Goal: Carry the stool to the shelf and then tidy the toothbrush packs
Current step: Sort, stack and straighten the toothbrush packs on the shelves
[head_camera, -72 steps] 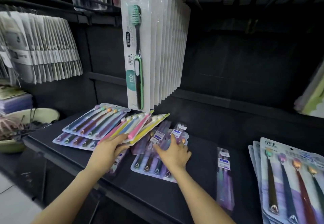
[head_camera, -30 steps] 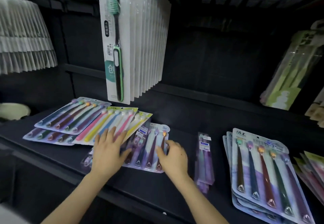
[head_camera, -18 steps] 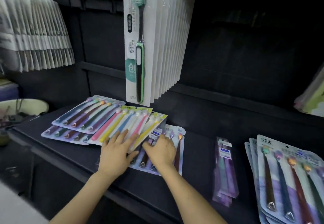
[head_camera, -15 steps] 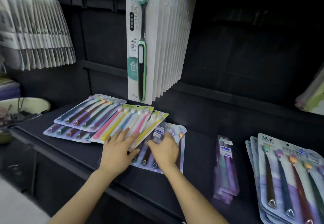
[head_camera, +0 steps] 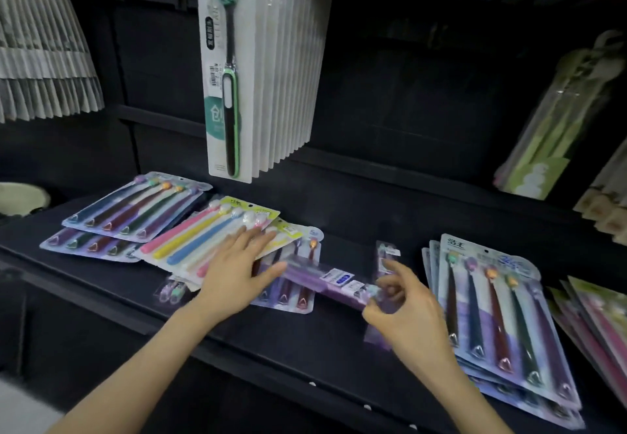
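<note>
Left hand [head_camera: 237, 274] lies flat, fingers extended, on the pastel pack [head_camera: 200, 236] at centre frame; right hand [head_camera: 410, 315] pinches the right end of a narrow purple pack [head_camera: 325, 277]. Hazard: a one-end pinch gives little control, so the slim pack may sag, slip, or sweep across the fanned packs and scatter them. Location: the purple pack spans the gap between both hands, its far end just beside the left thumb, above the dark shelf [head_camera: 288, 335].

Both bare forearms reach forward. Left hand [head_camera: 237, 272] lies flat (palm down), fingers straight; right hand [head_camera: 409, 315], blurred, seems to pinch a narrow purple pack [head_camera: 320, 276].
</note>
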Demonstrator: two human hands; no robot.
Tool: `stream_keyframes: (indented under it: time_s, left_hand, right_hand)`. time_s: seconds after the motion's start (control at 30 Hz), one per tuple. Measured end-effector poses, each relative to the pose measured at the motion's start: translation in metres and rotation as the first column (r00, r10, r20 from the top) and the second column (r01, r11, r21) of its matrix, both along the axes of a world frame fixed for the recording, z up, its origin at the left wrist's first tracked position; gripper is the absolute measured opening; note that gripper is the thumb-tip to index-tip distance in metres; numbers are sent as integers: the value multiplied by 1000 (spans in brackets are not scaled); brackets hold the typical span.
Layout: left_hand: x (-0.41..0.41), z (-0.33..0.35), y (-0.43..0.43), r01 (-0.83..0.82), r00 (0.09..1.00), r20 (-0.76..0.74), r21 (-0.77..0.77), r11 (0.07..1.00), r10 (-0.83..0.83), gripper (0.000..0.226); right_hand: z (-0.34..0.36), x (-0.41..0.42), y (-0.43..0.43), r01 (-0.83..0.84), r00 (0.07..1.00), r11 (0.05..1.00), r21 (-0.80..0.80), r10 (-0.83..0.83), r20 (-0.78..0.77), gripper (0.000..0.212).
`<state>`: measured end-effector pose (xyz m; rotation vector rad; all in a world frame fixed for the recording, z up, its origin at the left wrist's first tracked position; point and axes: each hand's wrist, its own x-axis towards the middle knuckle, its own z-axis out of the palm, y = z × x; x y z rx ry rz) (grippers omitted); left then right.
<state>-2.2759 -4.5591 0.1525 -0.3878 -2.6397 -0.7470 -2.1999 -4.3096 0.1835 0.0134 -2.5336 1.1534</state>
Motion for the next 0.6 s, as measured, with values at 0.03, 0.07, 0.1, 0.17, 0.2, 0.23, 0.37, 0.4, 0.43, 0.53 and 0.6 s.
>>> stream_keyframes:
  time_s: [0.03, 0.07, 0.1, 0.17, 0.2, 0.23, 0.37, 0.4, 0.43, 0.53, 0.6]
  left_hand:
    - [3, 6, 8, 78, 997, 24, 14, 997, -78, 96]
    - [6, 11, 17, 158, 986, 51, 23, 987, -159, 94]
    - [9, 16, 26, 232, 969, 79, 29, 972, -233, 93]
    - [17, 24, 41, 340, 934, 101, 48, 939, -343, 92]
    - [20, 26, 46, 373, 923, 84, 57, 926, -377, 89]
    - [23, 27, 51, 394, 915, 67, 59, 917, -397, 86]
    - [32, 29, 61, 391, 913, 95, 69, 918, -397, 64]
    - [34, 28, 62, 384, 912, 128, 61, 921, -389, 62]
    - [36, 27, 63, 382, 909, 159, 53, 923, -385, 65]
    - [38, 24, 72, 330, 922, 195, 57, 942, -334, 69]
    - [36, 26, 87, 208, 968, 128, 85, 974, -218, 57]
  right_hand:
    - [4, 2, 11, -44, 999, 999, -23, 44, 16, 57]
    - [8, 4, 21, -91, 996, 995, -50, 92, 20, 57]
    - [12, 7, 31, -136, 990, 988, -77, 138, 15, 57]
    - [20, 11, 46, -214, 976, 966, -148, 217, 7, 55]
    - [24, 12, 52, -244, 968, 953, -180, 250, 8, 53]
    - [26, 12, 58, -272, 960, 940, -205, 279, 7, 51]
    - [26, 5, 78, -366, 925, 894, -258, 379, 5, 46]
    - [27, 2, 82, -377, 919, 885, -273, 395, 12, 45]
    - [27, -2, 85, -381, 914, 877, -294, 406, 27, 44]
    - [32, -19, 88, -355, 909, 873, -334, 406, 95, 44]
    - [34, -31, 90, -280, 946, 937, -208, 306, 105, 49]
